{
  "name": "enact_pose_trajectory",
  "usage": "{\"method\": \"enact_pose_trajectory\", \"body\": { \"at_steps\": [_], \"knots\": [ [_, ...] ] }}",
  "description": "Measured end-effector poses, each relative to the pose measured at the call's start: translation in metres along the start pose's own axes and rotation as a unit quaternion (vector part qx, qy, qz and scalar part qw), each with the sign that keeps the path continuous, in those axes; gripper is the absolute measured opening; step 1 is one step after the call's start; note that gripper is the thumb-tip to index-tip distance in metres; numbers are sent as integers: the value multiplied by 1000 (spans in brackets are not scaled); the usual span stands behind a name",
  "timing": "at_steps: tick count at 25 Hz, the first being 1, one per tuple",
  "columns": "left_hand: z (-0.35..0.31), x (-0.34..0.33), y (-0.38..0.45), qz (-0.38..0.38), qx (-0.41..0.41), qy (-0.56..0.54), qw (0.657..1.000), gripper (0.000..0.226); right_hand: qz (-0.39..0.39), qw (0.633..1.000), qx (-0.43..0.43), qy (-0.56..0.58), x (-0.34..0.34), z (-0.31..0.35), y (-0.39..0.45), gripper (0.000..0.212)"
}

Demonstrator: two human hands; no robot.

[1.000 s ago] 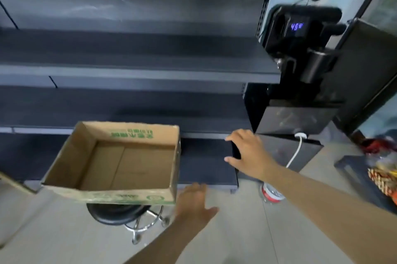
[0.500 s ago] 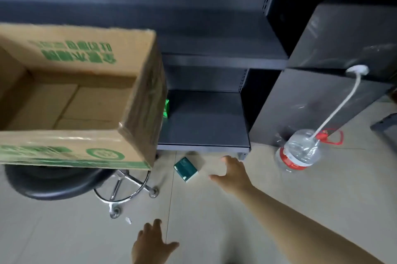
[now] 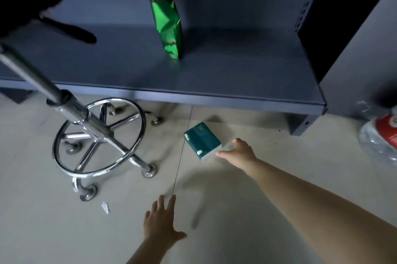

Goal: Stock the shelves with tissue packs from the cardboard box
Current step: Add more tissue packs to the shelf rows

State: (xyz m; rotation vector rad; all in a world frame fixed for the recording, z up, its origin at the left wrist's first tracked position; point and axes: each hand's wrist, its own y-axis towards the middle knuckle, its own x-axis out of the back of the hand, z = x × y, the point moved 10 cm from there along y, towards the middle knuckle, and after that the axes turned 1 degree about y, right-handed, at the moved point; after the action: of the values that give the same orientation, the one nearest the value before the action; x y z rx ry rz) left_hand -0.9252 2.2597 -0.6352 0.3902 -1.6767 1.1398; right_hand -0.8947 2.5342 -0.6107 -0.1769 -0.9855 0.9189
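One head view only. At the right edge a plastic bottle (image 3: pixel 380 137) with a red label is blurred and cut off; top left, a stool (image 3: pixel 96 139) seat is a dark blur. On the bottom shelf (image 3: pixel 214 83) stands one shiny green pack (image 3: pixel 166 21). A dark teal tissue pack (image 3: pixel 203 141), white-edged, lies flat on the floor just before the shelf. The right hand (image 3: pixel 238 152), fingers spread, reaches to its near corner; contact is unclear. The left hand (image 3: pixel 160 223) hovers spread, holding nothing.

Right hand (image 3: pixel 238 152) beside floor tissue pack (image 3: pixel 202 142).
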Motion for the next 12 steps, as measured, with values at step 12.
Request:
{"method": "enact_pose_trajectory", "body": {
  "at_steps": [12],
  "knots": [
    [10, -25, 15, 6, 12, 27, 1000, 112, 15, 998, -40, -49, -56, 18, 62, 70]
  ]
}}
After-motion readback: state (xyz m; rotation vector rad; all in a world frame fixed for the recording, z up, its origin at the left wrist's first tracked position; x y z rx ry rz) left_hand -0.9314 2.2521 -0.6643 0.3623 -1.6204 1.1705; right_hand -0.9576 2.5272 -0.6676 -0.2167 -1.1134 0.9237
